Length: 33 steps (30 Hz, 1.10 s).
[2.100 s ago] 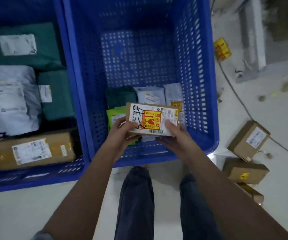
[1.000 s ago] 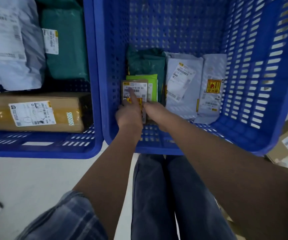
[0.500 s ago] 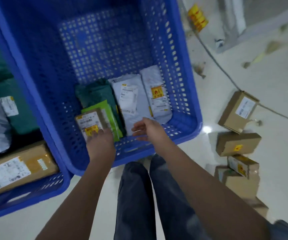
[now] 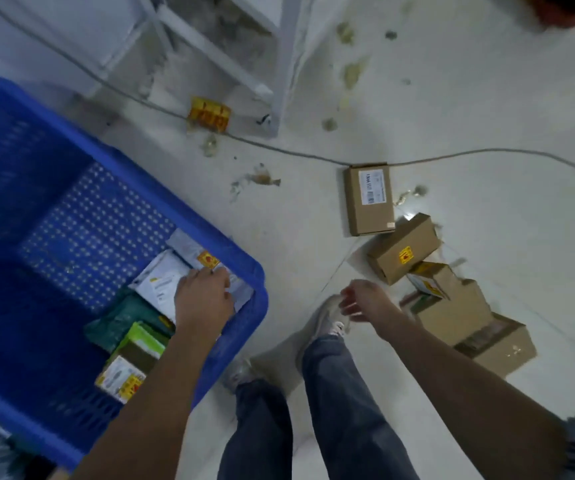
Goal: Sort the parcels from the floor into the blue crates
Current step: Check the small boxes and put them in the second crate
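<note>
A blue crate (image 4: pixel 244 268) fills the left of the view. Inside lie white mailer bags (image 4: pixel 161 282), a dark green bag (image 4: pixel 123 317), a light green packet (image 4: pixel 144 339) and a small brown box with a yellow sticker (image 4: pixel 120 379). My left hand (image 4: pixel 204 301) rests, fingers curled, on the white bags near the crate's right corner; no grip is visible. My right hand (image 4: pixel 362 301) hangs open over the floor, fingers spread, just left of a cluster of brown cardboard boxes (image 4: pixel 403 252). A flat brown box with a white label (image 4: pixel 369 199) lies farther off.
My legs and a shoe (image 4: pixel 324 320) stand between the crate and the boxes. A thin cable (image 4: pixel 296 154) runs across the floor. A white metal frame (image 4: pixel 282 64) and a small yellow item (image 4: pixel 210 114) sit at the back. Bits of debris dot the floor.
The small brown box now lies in the crate, let go by both hands. The view has swung right. My right hand has left the crate and moved over the floor towards the boxes.
</note>
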### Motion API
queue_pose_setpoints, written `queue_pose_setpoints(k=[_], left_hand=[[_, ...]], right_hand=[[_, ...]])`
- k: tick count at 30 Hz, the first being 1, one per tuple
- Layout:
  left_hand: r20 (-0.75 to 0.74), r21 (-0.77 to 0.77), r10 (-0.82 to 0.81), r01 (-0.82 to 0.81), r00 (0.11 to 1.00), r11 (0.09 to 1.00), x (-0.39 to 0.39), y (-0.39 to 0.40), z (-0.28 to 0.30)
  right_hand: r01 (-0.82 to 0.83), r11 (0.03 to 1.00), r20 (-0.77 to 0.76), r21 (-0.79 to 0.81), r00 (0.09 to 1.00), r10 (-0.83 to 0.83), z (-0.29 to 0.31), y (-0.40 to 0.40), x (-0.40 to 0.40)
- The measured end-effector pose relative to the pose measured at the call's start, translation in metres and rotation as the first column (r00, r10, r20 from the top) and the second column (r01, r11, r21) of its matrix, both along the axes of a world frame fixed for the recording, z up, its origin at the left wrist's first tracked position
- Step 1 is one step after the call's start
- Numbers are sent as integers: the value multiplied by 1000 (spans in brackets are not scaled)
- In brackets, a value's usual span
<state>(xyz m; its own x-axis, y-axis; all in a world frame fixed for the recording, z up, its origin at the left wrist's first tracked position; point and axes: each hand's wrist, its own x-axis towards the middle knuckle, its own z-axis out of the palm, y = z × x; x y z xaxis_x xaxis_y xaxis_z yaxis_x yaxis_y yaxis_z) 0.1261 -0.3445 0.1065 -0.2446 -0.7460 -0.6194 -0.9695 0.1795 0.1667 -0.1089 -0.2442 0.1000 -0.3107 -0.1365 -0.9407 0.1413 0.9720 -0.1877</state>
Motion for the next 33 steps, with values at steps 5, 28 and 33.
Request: queue_pose_setpoints(k=[5,28,33], left_hand=[[-128,-39,378,-386,917,922,-40,-14,-2],[37,580,46,-59,998,812,-322,-106,-122],[-60,660,86,-25,994,751,-395,-134,-158]], right_hand=[[-236,957,97,168,970,223,-14,68,-54],[329,914,-18,235,942,-335,-100,-53,-226],[163,976,-94,145,984,-150,-143,-102,-267]])
